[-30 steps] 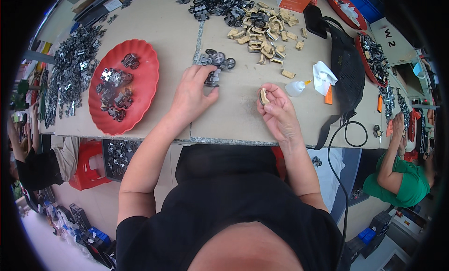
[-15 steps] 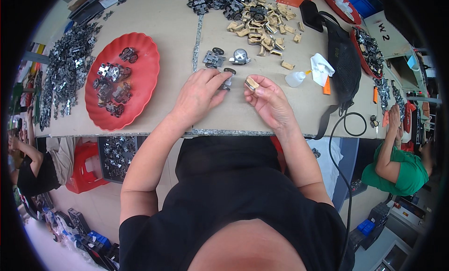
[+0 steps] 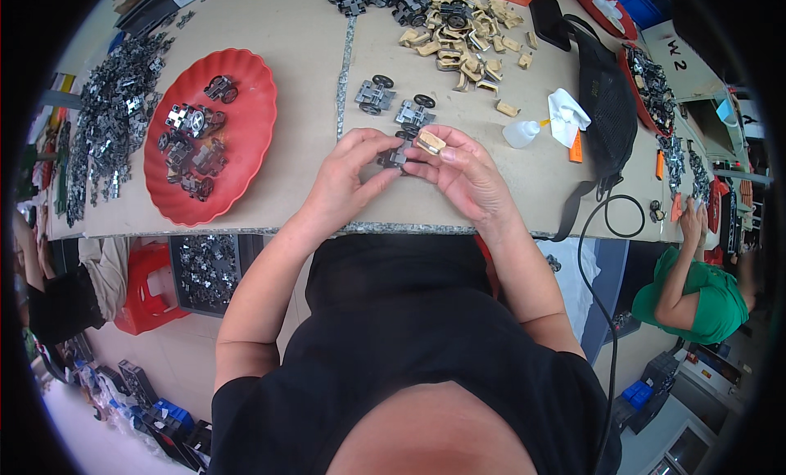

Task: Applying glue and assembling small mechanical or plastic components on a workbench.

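My left hand is closed with fingers and thumb around a small grey wheeled chassis, partly hidden between my hands. Right beside it, my right hand pinches a small tan, boat-shaped piece between thumb and fingers, and its lower fingertips reach to the chassis. Just beyond my hands on the table lie two more grey chassis with black wheels, one to the left and one nearer. A loose tan piece lies to the right.
At left, a red scalloped plate holds several wheeled chassis, beside a heap of grey parts. Far off lies a pile of tan pieces. On the right are a small white bottle, a tissue, a black bag and a cable.
My right hand has moved left with the tan piece, up to my left hand at the chassis. The nearer loose chassis, tipped with a wheel facing up before, now lies flat.
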{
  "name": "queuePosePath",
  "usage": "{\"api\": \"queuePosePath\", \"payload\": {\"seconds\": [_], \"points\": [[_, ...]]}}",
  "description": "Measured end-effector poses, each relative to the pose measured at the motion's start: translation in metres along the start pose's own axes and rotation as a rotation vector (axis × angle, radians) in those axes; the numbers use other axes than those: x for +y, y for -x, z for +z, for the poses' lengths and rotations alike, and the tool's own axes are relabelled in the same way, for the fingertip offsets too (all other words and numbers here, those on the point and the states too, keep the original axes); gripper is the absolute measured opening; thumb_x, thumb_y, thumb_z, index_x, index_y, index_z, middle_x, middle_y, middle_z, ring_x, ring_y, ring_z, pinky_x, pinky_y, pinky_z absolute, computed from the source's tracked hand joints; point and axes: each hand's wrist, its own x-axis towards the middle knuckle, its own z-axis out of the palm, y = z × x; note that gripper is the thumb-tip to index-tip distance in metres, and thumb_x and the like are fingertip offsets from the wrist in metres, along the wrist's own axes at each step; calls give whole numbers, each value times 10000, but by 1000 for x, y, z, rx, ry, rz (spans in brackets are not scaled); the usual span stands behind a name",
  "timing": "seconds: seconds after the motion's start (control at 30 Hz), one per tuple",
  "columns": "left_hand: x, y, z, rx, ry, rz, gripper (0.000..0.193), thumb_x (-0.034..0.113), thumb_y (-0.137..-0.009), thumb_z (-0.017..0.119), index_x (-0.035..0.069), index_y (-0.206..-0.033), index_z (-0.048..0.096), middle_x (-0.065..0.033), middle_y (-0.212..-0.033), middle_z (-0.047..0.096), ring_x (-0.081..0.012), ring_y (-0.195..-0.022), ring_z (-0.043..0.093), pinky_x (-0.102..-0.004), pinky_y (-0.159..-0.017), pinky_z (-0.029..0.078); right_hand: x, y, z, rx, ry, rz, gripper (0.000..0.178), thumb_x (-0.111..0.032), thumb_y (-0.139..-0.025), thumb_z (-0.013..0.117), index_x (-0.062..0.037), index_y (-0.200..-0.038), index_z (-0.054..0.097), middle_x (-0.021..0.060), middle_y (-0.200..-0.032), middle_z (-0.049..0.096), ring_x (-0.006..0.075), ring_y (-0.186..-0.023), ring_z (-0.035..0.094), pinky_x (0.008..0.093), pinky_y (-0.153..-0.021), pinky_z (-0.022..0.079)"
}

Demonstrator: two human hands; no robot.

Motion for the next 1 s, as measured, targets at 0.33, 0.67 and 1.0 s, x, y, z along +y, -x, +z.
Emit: {"api": "queuePosePath", "payload": {"seconds": [0.33, 0.67, 1.0], "points": [[1, -10, -7, -131, 109, -63, 366, -40, -759, 611, 29, -1115, 559, -78, -1050, 529, -144, -850, 547, -255, -755, 462, 1, -2, 2, 1, 73, -49, 363, -125, -781, 600, 14, -1095, 483, 127, -1019, 578, 234, -970, 574, 383, -902, 441], [-3, -2, -3, -16, 234, -34, 375, -33, -742, 612, 51, -1103, 557, -95, -1164, 501, -161, -978, 538, -258, -771, 475, -3, 2, -2, 4, 37, -22, 346, -64, -797, 613, 5, -1117, 500, 90, -1006, 577, 184, -941, 573, 352, -862, 470], [-5, 4, 4, -8, 726, -194, 350, -57, -826, 530, 1, -1167, 478, -75, -1109, 500, -135, -1012, 538, -261, -835, 481, 0, 1, -5, 10, 204, -43, 386, 30, -758, 635, 20, -1118, 497, 93, -993, 587, 134, -894, 581, 268, -813, 478]]}}
